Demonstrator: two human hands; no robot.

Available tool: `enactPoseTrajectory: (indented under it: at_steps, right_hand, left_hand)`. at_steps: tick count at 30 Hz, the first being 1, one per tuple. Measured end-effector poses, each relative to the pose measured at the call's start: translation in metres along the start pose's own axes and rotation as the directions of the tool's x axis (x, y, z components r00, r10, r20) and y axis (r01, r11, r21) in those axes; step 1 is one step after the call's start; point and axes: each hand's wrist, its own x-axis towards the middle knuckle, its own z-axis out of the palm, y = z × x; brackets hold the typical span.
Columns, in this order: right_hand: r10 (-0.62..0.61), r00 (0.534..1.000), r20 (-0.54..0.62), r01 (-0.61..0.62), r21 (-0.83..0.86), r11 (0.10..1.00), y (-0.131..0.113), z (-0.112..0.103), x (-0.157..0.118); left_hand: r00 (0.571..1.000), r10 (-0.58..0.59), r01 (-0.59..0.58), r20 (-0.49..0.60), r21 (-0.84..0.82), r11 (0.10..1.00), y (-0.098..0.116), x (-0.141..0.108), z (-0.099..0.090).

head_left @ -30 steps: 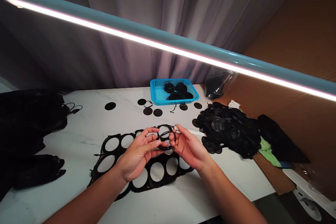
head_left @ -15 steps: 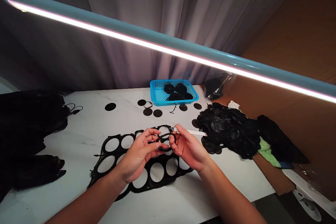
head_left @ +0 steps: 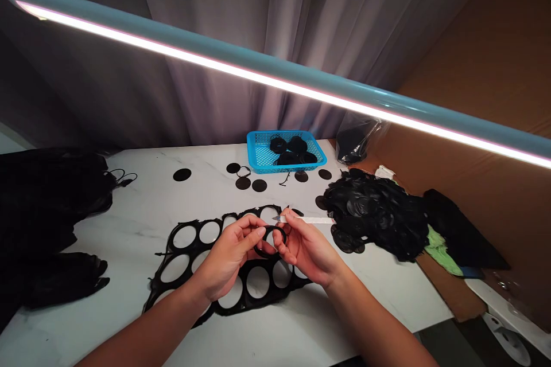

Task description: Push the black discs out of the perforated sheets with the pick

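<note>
My left hand (head_left: 228, 257) pinches a thin black ring (head_left: 282, 231), which looks like rubber, by its left side. On the ring's right side, the fingers of my right hand (head_left: 313, 249) touch or steady it. Tucked in the same right hand is a slim craft knife (head_left: 319, 220) with a white handle, its pointed blade facing left above the ring. Beneath both hands lies a black sheet (head_left: 244, 298) with rows of round holes, partly covered by my hands and left forearm.
Behind stands a blue basket (head_left: 253, 160) with black round pieces. Several black discs (head_left: 259, 186) lie before it. A heap of black pieces (head_left: 379, 212) is at right, dark bundled material (head_left: 47, 212) at left. A lit lamp tube (head_left: 275, 77) crosses above.
The ring has tilted and dropped slightly between my fingers. My left fingers have closed more tightly on it, and the knife has shifted left, its blade now showing over the ring.
</note>
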Motion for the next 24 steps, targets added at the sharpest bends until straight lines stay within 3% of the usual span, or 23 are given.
enactPoseTrajectory:
  at_steps: [4, 8, 12, 15, 17, 19, 21, 24]
  right_hand:
    - [0.008, 1.0, -0.002, -0.008, -0.02, 1.0, 0.002, 0.0, 0.0]
    - [-0.017, 1.0, 0.01, 0.018, -0.051, 0.999, 0.004, 0.001, 0.0]
    - [0.011, 1.0, 0.014, -0.011, 0.002, 1.0, 0.007, 0.001, 0.002]
    - [0.048, 0.999, -0.003, -0.047, 0.099, 0.994, 0.012, -0.003, 0.007]
    - [0.052, 0.998, -0.021, -0.048, 0.163, 0.985, 0.014, -0.007, 0.013]
    - [0.009, 0.998, -0.055, 0.003, 0.208, 0.978, 0.009, -0.011, 0.02]
    - [-0.098, 0.99, -0.104, 0.12, 0.237, 0.964, -0.004, -0.014, 0.024]
    - [-0.332, 0.93, -0.158, 0.363, 0.25, 0.898, -0.036, -0.017, 0.014]
  left_hand:
    - [0.998, 0.051, -0.048, -0.028, 0.108, 0.993, -0.001, 0.003, -0.001]
    - [0.977, 0.185, -0.145, -0.103, 0.31, 0.94, -0.005, 0.006, -0.007]
    - [0.892, 0.424, -0.268, -0.157, 0.572, 0.775, -0.005, 0.005, -0.011]
    - [0.813, 0.571, -0.342, -0.113, 0.7, 0.627, 0.003, -0.001, -0.009]
    - [0.786, 0.616, -0.405, -0.049, 0.713, 0.573, 0.01, -0.007, -0.007]
    - [0.794, 0.608, -0.438, 0.01, 0.702, 0.561, 0.019, -0.009, -0.008]
    - [0.83, 0.557, -0.41, 0.034, 0.714, 0.567, 0.028, -0.003, -0.011]
    - [0.871, 0.479, -0.383, 0.109, 0.763, 0.521, 0.039, 0.03, -0.007]
